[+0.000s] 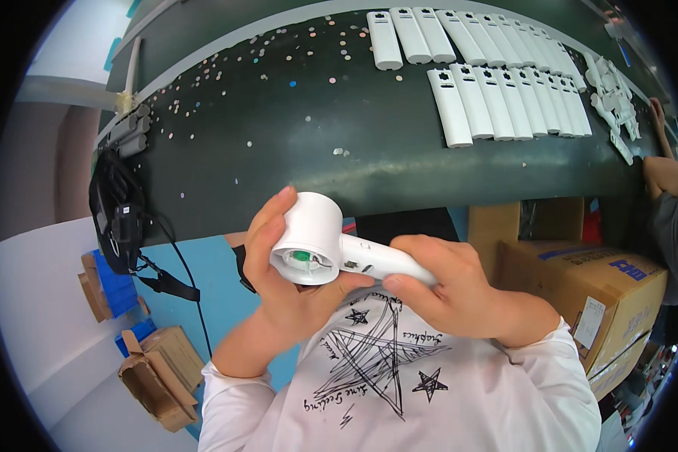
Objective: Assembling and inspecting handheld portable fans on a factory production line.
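Note:
Between my two hands is a white hair-dryer-shaped housing (315, 220), with a round hollow head on the left and a slim handle running to the right. Its open end faces me and shows a green part and some wires inside. My left hand (267, 264) wraps around the head, its fingers on the far left side. Fingers and thumb of my right hand (456, 282) close on the handle. Small slots and a button-like part show on the handle near the head. The housing is held above my lap, just off the table's near edge.
On the dark table (271, 181) stand two rows of long white shells (452, 113) at the back right. White plastic parts (614, 94) lie at the far right. Small round dots are scattered at the left, near a black bag (113, 203). Cardboard boxes (580, 286) sit at my right.

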Available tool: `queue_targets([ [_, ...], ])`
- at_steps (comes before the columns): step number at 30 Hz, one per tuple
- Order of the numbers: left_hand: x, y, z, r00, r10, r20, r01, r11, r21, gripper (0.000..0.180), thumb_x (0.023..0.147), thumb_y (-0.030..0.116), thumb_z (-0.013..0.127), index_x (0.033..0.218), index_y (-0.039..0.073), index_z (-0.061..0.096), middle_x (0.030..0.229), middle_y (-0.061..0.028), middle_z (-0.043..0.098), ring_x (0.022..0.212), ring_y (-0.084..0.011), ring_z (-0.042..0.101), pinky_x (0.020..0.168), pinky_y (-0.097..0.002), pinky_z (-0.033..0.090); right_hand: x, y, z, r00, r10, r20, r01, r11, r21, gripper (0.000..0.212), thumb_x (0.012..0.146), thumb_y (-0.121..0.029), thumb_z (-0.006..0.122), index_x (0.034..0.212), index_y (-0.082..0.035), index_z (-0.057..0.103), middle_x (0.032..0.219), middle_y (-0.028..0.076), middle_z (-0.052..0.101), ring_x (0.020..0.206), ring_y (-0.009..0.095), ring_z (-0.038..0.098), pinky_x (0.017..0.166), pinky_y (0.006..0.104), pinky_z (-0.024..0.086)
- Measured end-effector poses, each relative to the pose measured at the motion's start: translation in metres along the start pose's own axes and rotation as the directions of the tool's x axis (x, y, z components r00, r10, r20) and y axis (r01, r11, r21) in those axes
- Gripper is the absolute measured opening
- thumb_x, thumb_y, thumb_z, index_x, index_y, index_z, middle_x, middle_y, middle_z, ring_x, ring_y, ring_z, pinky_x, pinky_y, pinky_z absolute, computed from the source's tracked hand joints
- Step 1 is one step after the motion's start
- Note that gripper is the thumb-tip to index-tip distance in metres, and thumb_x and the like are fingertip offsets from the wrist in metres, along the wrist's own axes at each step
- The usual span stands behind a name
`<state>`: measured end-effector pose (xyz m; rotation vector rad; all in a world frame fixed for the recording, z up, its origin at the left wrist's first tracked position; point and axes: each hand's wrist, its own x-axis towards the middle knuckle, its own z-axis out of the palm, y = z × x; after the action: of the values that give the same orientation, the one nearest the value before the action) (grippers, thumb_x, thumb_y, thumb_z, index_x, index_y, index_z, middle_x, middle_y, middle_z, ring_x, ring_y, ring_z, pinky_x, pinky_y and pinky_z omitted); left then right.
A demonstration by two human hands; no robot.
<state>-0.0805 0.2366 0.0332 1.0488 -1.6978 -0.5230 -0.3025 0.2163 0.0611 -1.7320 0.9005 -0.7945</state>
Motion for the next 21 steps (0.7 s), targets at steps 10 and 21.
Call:
queue_targets([
  [10, 0.038, -0.006, -0.022, 0.928, 0.373, 0.021, -0.373, 0.925, 0.073, 0.08, 0.08, 0.071, 0.066, 0.132, 0.012, 0.053, 0.141, -0.0265, 0.042, 0.12, -0.0426, 0.053, 0.092, -0.0438, 0.053, 0.033, 0.011, 0.005, 0.975, -0.213, 0.065, 0.222, 0.946, -0.237, 0.048, 0.083, -0.012, 0.073, 0.126, -0.002, 0.055, 0.095, 0.014, 0.065, 0.086, 0.032, 0.064, 0.081, 0.0433, 0.05],
  [21, 0.039, -0.005, 0.038, 0.774, 0.617, 0.143, -0.633, 0.756, 0.169, 0.031, 0.066, 0.011, 0.076, 0.094, 0.022, 0.068, 0.116, 0.0058, 0.057, 0.114, -0.0354, 0.05, 0.08, -0.0464, 0.05, 0.073, 0.057, 0.017, 0.941, -0.339, -0.018, 0.335, 0.935, -0.113, 0.035, 0.081, -0.019, 0.072, 0.113, -0.007, 0.062, 0.123, 0.013, 0.064, 0.127, 0.032, 0.057, 0.115, 0.056, 0.031],
])
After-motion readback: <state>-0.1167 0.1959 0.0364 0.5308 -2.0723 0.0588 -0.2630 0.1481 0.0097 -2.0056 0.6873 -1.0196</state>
